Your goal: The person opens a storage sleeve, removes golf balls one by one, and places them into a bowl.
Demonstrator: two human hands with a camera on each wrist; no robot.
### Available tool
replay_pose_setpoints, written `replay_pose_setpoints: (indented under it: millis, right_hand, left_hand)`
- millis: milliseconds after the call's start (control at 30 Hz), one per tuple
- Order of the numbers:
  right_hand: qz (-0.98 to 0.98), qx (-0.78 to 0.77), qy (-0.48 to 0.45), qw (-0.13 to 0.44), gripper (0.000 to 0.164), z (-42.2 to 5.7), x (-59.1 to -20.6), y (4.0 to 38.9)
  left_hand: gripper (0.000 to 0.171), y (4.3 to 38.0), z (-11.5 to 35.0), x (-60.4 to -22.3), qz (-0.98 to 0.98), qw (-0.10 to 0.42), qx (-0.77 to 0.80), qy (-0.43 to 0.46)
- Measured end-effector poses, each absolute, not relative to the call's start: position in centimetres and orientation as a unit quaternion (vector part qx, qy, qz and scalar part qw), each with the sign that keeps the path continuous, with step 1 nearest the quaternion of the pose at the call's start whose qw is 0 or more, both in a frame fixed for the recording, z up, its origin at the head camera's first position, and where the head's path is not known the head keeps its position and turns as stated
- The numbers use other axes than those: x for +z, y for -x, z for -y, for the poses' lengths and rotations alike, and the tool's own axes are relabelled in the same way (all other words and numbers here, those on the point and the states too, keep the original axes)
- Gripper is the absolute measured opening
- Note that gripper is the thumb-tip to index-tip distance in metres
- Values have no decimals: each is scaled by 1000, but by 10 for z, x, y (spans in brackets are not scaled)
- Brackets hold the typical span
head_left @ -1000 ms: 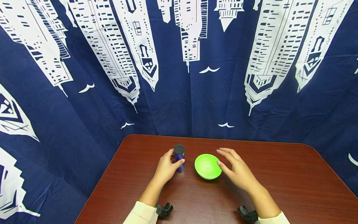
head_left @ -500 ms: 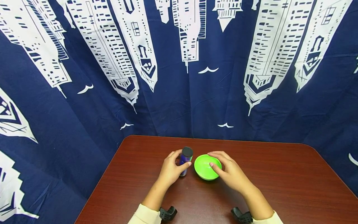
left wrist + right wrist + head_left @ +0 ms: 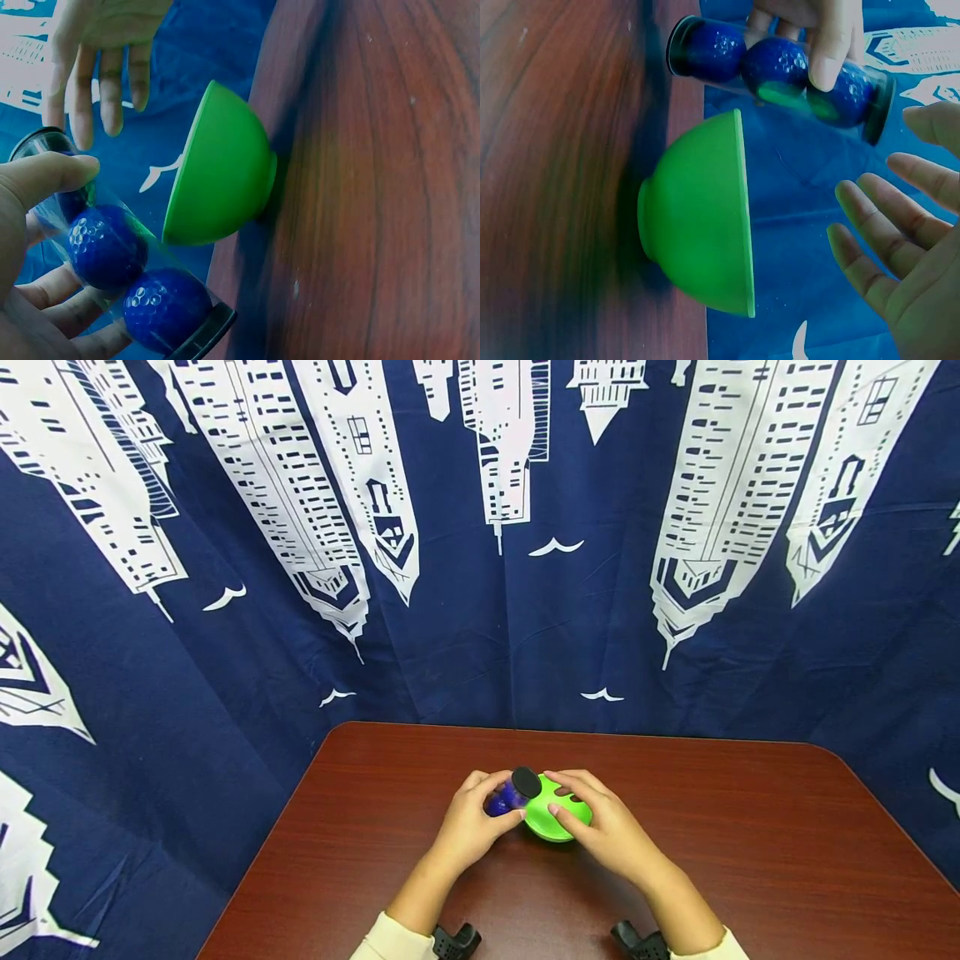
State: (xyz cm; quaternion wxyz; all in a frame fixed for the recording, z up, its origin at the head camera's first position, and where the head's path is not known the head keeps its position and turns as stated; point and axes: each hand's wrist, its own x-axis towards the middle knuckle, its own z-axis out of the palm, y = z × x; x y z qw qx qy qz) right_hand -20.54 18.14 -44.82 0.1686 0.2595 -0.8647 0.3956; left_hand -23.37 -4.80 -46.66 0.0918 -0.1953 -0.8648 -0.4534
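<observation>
My left hand (image 3: 471, 825) grips a clear plastic tube (image 3: 510, 795) of blue golf balls with black end caps. Three dimpled balls (image 3: 776, 66) show through its wall in the right wrist view. The tube is raised off the table and tilts, its black cap (image 3: 527, 782) leaning right over the left rim of a green bowl (image 3: 551, 828). The bowl stands upright on the table. My right hand (image 3: 611, 828) is held over the bowl's right side, fingers spread and pointing toward the cap, with nothing in them.
A brown wood-grain table (image 3: 405, 768) carries the bowl. Behind and at the left hangs a dark blue cloth (image 3: 465, 643) printed with white buildings. Black wrist mounts (image 3: 457, 941) sit below both wrists.
My left hand has lifted the tube from upright on the table, brought it right to the bowl and tipped it. My right hand has moved left over the bowl.
</observation>
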Motion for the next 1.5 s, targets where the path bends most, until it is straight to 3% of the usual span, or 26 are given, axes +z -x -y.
replay_pose_setpoints:
  millis: [333,833,1500]
  right_hand:
    - [853,414,-277,156,48,-175,-455,205]
    - [850,398,-299,173,44,-175,-459,207]
    - [840,429,-288,164,39,-179,-458,209]
  left_hand:
    - [53,229,43,-471,879,80,-409,231]
    - [55,226,41,-468,901,74,-345,252]
    - [52,228,41,-467,880,64,-392,262]
